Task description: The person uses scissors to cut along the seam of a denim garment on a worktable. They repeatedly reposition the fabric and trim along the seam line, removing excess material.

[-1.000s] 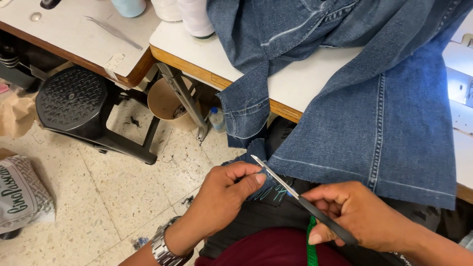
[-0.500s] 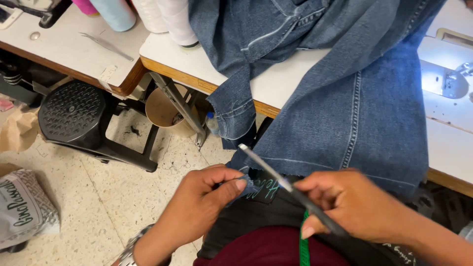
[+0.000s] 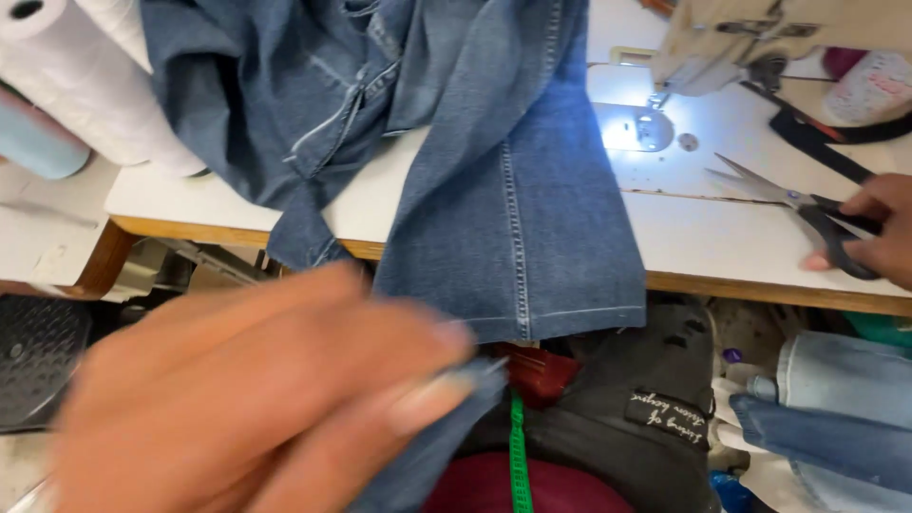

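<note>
Blue denim jeans (image 3: 513, 209) lie on the white sewing table (image 3: 722, 247), one leg hanging over the front edge. My left hand (image 3: 237, 399) is close to the camera and blurred at the lower left. Its fingertips pinch a fold of the denim (image 3: 427, 456) below the hem. My right hand (image 3: 879, 233) is at the far right, over the table. It grips the black handles of a pair of scissors (image 3: 774, 190), whose blades rest on the tabletop and point left.
A sewing machine (image 3: 760, 38) with a lit lamp stands at the back right. Large white and pale blue thread cones (image 3: 85, 85) stand at the back left. A green tape measure (image 3: 518, 446) hangs over my lap. More blue fabric (image 3: 836, 427) lies at the lower right, and a black stool (image 3: 28, 351) is at the left.
My right hand has carried the scissors from the hem up onto the table at the right. My left hand has risen toward the camera, still at the denim. The view has shifted right.
</note>
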